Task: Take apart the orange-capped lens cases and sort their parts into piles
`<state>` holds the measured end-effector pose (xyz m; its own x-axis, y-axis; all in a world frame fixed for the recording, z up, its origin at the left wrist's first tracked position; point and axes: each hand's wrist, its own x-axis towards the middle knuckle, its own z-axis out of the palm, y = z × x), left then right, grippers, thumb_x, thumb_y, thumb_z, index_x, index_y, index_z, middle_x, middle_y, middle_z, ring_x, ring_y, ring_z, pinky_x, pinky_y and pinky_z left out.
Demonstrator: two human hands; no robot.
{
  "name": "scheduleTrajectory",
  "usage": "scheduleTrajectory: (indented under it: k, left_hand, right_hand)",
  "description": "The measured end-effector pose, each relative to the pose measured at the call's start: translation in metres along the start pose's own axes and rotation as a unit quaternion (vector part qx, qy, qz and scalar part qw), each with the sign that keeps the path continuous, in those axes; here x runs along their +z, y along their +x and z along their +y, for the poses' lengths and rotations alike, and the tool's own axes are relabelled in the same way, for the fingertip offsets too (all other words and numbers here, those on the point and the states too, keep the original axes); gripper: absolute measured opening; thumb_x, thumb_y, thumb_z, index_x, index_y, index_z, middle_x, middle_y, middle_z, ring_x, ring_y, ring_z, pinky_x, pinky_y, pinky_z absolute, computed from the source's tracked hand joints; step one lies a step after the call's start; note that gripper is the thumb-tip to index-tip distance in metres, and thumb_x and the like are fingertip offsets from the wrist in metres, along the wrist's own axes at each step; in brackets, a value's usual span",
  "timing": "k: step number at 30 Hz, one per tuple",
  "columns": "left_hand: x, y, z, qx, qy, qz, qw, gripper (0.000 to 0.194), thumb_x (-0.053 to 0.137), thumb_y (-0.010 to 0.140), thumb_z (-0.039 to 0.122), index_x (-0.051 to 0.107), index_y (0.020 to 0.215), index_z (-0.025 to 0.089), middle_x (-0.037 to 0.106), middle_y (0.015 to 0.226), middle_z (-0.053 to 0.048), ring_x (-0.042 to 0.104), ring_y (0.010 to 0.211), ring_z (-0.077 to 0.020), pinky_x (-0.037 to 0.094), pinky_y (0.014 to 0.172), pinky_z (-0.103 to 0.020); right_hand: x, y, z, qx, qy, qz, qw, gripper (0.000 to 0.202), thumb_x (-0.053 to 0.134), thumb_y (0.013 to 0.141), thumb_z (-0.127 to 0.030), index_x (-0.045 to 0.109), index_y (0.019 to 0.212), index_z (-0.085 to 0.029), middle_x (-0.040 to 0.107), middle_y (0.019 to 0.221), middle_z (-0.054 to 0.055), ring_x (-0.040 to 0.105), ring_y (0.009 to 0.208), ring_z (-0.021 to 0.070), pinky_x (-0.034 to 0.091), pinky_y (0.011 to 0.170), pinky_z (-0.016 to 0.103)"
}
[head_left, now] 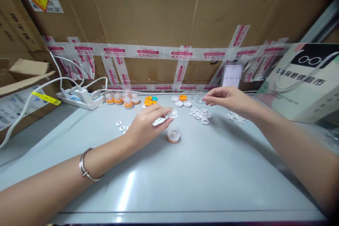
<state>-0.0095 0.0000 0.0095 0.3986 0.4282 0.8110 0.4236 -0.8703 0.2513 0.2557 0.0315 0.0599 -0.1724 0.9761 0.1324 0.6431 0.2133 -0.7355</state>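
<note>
My left hand is closed in a pinch on a small white spoked wheel, above some white parts partly hidden by its fingers. Just in front of it stands a round cup with a clear-white top and an orange base. My right hand reaches to the back, thumb and fingers pressed together beside several clear plastic caps. Whether anything is between those fingertips cannot be made out. Below that hand lies a pile of white spoked wheels, with a smaller group of white wheels to its right.
At the back are finished-looking orange-based pieces, orange rings and white round cups. White pegs lie left. A power strip, a phone, a paper bag and a taped carton border the table.
</note>
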Motion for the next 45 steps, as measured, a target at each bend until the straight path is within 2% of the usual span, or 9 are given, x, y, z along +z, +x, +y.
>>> scheduleTrajectory:
  k: [7,11,15,19,23,31,35,38,45]
  left_hand:
    - [-0.001,0.001,0.010,0.018,0.002,0.022,1.000,0.014,0.063,0.076,0.021,0.062,0.089,0.016,0.063,0.070,-0.001,0.056,0.063,-0.0097,0.046,0.059,-0.021]
    - [-0.002,0.001,0.013,0.009,-0.005,0.011,1.000,0.017,0.064,0.076,0.023,0.062,0.092,0.017,0.063,0.072,-0.001,0.056,0.066,-0.0099,0.046,0.062,-0.022]
    - [-0.003,0.001,0.011,-0.043,-0.014,-0.027,0.999,0.030,0.065,0.074,0.031,0.059,0.100,0.018,0.061,0.079,-0.003,0.056,0.073,-0.0129,0.046,0.068,-0.026]
    - [-0.003,0.000,0.009,-0.096,-0.027,-0.145,0.984,0.025,0.055,0.081,0.035,0.059,0.099,0.018,0.061,0.089,-0.005,0.056,0.080,-0.0146,0.046,0.072,-0.028]
    - [0.000,-0.003,0.011,-0.114,-0.027,-0.264,0.957,0.037,0.057,0.078,0.042,0.056,0.106,0.018,0.058,0.096,-0.007,0.055,0.086,-0.0171,0.045,0.077,-0.031]
    - [0.004,-0.007,0.015,-0.158,-0.016,-0.310,0.937,0.042,0.062,0.072,0.040,0.054,0.108,0.019,0.055,0.098,-0.007,0.053,0.089,-0.0200,0.044,0.078,-0.033]
    - [0.004,-0.008,0.016,-0.172,-0.028,-0.299,0.938,0.038,0.062,0.072,0.037,0.055,0.104,0.019,0.055,0.094,-0.006,0.053,0.084,-0.0183,0.044,0.074,-0.031]
    - [0.004,-0.009,0.017,-0.179,-0.041,-0.290,0.939,0.027,0.060,0.073,0.033,0.057,0.096,0.019,0.055,0.090,-0.004,0.053,0.079,-0.0161,0.044,0.070,-0.029]
    - [0.008,-0.012,0.015,-0.199,-0.041,-0.267,0.942,0.022,0.062,0.068,0.033,0.057,0.083,0.017,0.054,0.081,-0.002,0.051,0.073,-0.0150,0.042,0.063,-0.026]
  right_hand:
    - [0.071,-0.038,-0.039,-0.064,0.244,-0.095,0.963,0.026,0.061,0.073,-0.041,0.064,0.086,-0.019,0.065,0.080,0.002,0.059,0.074,0.0120,0.047,0.072,0.027]
    - [0.081,-0.042,-0.042,-0.046,0.292,-0.086,0.952,0.022,0.062,0.072,-0.039,0.064,0.079,-0.018,0.064,0.074,0.001,0.059,0.072,0.0119,0.047,0.071,0.027]
    - [0.043,-0.022,-0.031,-0.045,0.237,-0.033,0.970,0.028,0.068,0.064,-0.041,0.065,0.080,-0.018,0.066,0.077,0.003,0.060,0.071,0.0138,0.047,0.070,0.029]
    - [-0.026,0.000,0.004,0.010,0.057,0.128,0.990,0.022,0.069,0.064,-0.035,0.066,0.076,-0.017,0.064,0.070,0.003,0.058,0.067,0.0125,0.046,0.069,0.029]
    - [-0.077,0.003,0.050,0.125,-0.011,-0.052,0.991,0.018,0.068,0.063,-0.032,0.066,0.074,-0.017,0.066,0.072,0.004,0.059,0.066,0.0119,0.047,0.069,0.027]
    - [-0.081,0.003,0.087,0.188,-0.037,-0.169,0.967,0.013,0.065,0.063,-0.028,0.064,0.063,-0.016,0.062,0.061,0.004,0.057,0.057,0.0104,0.045,0.057,0.023]
    - [-0.081,0.004,0.077,0.163,-0.126,-0.105,0.973,0.025,0.064,0.064,-0.040,0.060,0.064,-0.015,0.060,0.058,0.004,0.050,0.051,0.0089,0.039,0.052,0.025]
    - [-0.067,0.001,0.050,0.081,-0.152,-0.022,0.985,0.034,0.054,0.071,-0.051,0.059,0.069,-0.017,0.057,0.060,0.004,0.049,0.054,0.0089,0.037,0.053,0.025]
    - [0.044,-0.028,-0.019,-0.097,-0.039,-0.160,0.982,0.038,0.063,0.066,-0.051,0.056,0.086,-0.019,0.056,0.066,-0.001,0.050,0.060,0.0117,0.037,0.054,0.023]
